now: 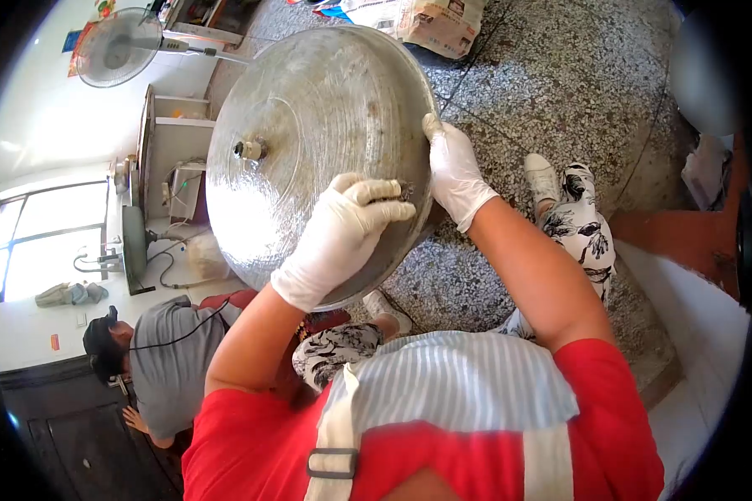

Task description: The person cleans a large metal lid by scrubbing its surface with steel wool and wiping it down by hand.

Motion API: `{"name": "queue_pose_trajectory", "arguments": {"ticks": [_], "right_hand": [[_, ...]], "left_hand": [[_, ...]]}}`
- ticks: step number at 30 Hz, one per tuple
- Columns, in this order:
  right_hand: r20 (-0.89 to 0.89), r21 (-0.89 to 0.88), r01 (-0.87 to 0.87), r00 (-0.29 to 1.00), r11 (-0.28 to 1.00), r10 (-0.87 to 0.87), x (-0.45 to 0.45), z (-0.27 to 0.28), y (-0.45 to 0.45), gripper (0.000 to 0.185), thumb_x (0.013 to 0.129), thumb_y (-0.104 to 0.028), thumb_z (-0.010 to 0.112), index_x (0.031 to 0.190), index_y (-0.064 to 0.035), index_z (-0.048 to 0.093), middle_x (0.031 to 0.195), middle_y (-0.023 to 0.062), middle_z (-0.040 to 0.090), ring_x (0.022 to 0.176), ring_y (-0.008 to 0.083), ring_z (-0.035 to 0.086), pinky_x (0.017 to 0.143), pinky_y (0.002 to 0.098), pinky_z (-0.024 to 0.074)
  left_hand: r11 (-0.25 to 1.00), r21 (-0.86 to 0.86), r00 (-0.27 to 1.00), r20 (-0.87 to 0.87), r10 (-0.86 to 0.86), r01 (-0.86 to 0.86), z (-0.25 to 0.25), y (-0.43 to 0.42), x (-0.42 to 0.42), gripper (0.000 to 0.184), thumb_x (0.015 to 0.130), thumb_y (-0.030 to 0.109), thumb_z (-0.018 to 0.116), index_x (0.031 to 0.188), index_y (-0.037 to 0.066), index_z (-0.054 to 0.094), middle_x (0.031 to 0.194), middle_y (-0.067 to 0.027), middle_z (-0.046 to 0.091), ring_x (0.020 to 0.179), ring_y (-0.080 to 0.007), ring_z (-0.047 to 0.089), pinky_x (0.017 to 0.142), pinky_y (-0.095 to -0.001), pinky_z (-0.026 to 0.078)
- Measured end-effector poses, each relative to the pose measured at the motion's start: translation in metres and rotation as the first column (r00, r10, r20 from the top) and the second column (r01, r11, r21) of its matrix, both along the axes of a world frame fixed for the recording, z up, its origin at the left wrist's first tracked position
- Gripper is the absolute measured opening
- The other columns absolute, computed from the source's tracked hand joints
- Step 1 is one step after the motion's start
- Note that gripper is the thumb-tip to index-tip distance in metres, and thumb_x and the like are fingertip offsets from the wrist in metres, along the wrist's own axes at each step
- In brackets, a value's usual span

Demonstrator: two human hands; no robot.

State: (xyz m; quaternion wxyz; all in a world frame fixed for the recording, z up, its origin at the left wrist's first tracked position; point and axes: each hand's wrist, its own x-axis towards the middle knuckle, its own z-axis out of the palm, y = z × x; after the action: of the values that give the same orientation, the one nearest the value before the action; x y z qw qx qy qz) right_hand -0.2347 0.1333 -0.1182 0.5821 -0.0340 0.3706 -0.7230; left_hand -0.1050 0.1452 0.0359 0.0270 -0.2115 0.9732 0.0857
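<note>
A large, round, domed metal lid (309,108) is tilted up in front of me, its surface scratched and shiny. A small knob (251,150) stands out from it. My left hand (338,234), in a white glove, lies against the lower part of the lid with curled fingers, pressed on a small dark thing that I cannot make out. My right hand (457,171), also gloved, is closed on the lid's right rim, thumb on the outer face and the other fingers hidden behind it.
A person in a grey shirt (171,351) and black cap bends at the lower left by a dark door (100,442). A standing fan (121,50) is at the upper left. Printed bags (443,25) lie on the speckled floor (560,92) beyond the lid. Shelves (180,108) line the wall.
</note>
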Motion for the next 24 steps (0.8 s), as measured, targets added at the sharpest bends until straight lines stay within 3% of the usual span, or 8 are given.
{"name": "queue_pose_trajectory", "arguments": {"ticks": [2, 4, 6, 7, 11, 16, 22, 24], "right_hand": [[0.083, -0.092, 0.052, 0.996, 0.994, -0.044, 0.000, 0.007, 0.005, 0.038, 0.100, -0.029, 0.046, 0.097, 0.0054, 0.061, 0.083, 0.0068, 0.059, 0.075, 0.0150, 0.051, 0.071, 0.0323, 0.0438], [0.136, -0.016, 0.036, 0.990, 0.999, -0.033, -0.001, 0.005, 0.004, 0.037, 0.100, -0.028, 0.046, 0.097, 0.0059, 0.061, 0.083, 0.0061, 0.059, 0.073, 0.0150, 0.049, 0.071, 0.0321, 0.0431], [-0.124, 0.020, 0.000, 0.992, 1.000, 0.002, -0.002, -0.008, 0.001, 0.037, 0.099, -0.027, 0.046, 0.097, 0.0063, 0.061, 0.083, 0.0063, 0.060, 0.073, 0.0153, 0.049, 0.071, 0.0319, 0.0426], [-0.034, 0.009, 0.024, 0.999, 1.000, -0.023, -0.002, -0.002, 0.000, 0.037, 0.099, -0.027, 0.046, 0.095, 0.0064, 0.062, 0.082, 0.0068, 0.059, 0.073, 0.0159, 0.048, 0.070, 0.0319, 0.0422], [-0.109, 0.050, -0.015, 0.994, 0.999, 0.021, -0.005, -0.003, -0.002, 0.037, 0.099, -0.028, 0.046, 0.095, 0.0059, 0.062, 0.082, 0.0070, 0.060, 0.073, 0.0159, 0.049, 0.071, 0.0321, 0.0428], [0.026, -0.020, 0.002, 1.000, 1.000, -0.001, -0.004, 0.000, -0.001, 0.040, 0.099, -0.030, 0.046, 0.096, 0.0066, 0.062, 0.083, 0.0074, 0.060, 0.074, 0.0158, 0.051, 0.072, 0.0330, 0.0442], [0.056, -0.041, 0.010, 0.998, 0.999, -0.008, -0.001, -0.003, -0.002, 0.040, 0.099, -0.029, 0.046, 0.098, 0.0074, 0.061, 0.084, 0.0077, 0.061, 0.074, 0.0154, 0.051, 0.072, 0.0327, 0.0437], [-0.125, 0.014, 0.033, 0.992, 0.999, -0.031, -0.002, 0.000, 0.001, 0.038, 0.099, -0.027, 0.046, 0.098, 0.0073, 0.062, 0.084, 0.0068, 0.060, 0.074, 0.0150, 0.050, 0.072, 0.0317, 0.0432]], "left_hand": [[1.000, -0.024, 0.998, -0.058, -0.017, 0.016, -0.003, -0.017, -0.013, 0.025, 0.077, 0.000, 0.062, 0.094, 0.016, 0.072, 0.109, -0.0088, 0.065, 0.101, -0.0302, 0.059, 0.090, -0.0385, 0.046], [0.999, -0.023, 0.985, -0.168, -0.039, 0.035, -0.009, -0.053, -0.042, 0.023, 0.079, 0.001, 0.061, 0.095, 0.012, 0.072, 0.105, -0.0106, 0.066, 0.101, -0.0293, 0.060, 0.091, -0.0385, 0.046], [0.998, -0.044, 0.967, -0.250, -0.045, 0.035, -0.021, -0.100, -0.071, 0.025, 0.078, -0.002, 0.058, 0.099, 0.006, 0.070, 0.102, -0.0150, 0.067, 0.098, -0.0314, 0.061, 0.090, -0.0377, 0.046], [0.997, -0.072, 0.975, -0.217, -0.050, 0.035, -0.023, -0.117, -0.084, 0.026, 0.078, -0.001, 0.057, 0.101, 0.005, 0.069, 0.102, -0.0159, 0.066, 0.100, -0.0316, 0.061, 0.091, -0.0378, 0.046], [0.984, -0.178, 0.971, -0.239, -0.028, -0.016, -0.023, -0.101, -0.073, 0.023, 0.081, 0.002, 0.058, 0.100, 0.006, 0.070, 0.105, -0.0159, 0.066, 0.102, -0.0332, 0.060, 0.092, -0.0383, 0.045], [0.993, -0.119, 1.000, 0.019, -0.011, 0.013, -0.011, 0.008, -0.011, 0.030, 0.073, -0.002, 0.062, 0.095, 0.016, 0.071, 0.108, -0.0094, 0.063, 0.103, -0.0315, 0.055, 0.090, -0.0423, 0.045], [0.993, -0.106, 0.982, -0.185, 0.021, -0.042, -0.016, -0.051, -0.048, 0.028, 0.076, -0.003, 0.060, 0.097, 0.012, 0.071, 0.103, -0.0115, 0.065, 0.101, -0.0325, 0.058, 0.089, -0.0412, 0.046], [0.991, -0.136, 0.982, -0.187, -0.030, 0.004, -0.030, -0.100, -0.081, 0.023, 0.079, 0.000, 0.058, 0.096, 0.008, 0.071, 0.099, -0.0145, 0.066, 0.098, -0.0333, 0.059, 0.089, -0.0402, 0.046]]}}
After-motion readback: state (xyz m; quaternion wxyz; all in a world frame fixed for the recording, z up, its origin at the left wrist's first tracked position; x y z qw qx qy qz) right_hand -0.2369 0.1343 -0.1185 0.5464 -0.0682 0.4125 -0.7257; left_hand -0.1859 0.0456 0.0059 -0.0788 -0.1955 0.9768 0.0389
